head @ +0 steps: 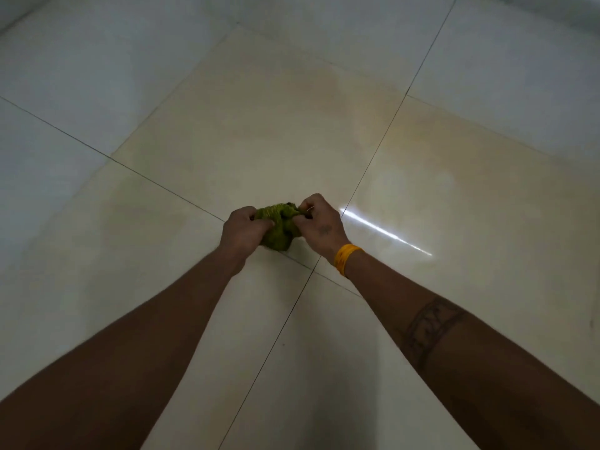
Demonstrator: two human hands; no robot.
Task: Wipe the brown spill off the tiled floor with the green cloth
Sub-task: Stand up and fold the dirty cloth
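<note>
The green cloth [278, 227] is bunched into a tight wad just above the tiled floor [194, 125], near where the grout lines cross. My left hand [244, 233] grips its left side with curled fingers. My right hand [319, 224], with an orange band at the wrist, pinches the cloth's upper right part. A faint brownish-yellow smear [328, 82] shows on the tile farther ahead, and a paler tint [409, 134] spreads to the right of it.
Large glossy cream tiles with dark grout lines fill the view. A bright streak of reflected light [383, 230] lies right of my right hand. A raised edge or wall base [19, 14] runs along the far left corner.
</note>
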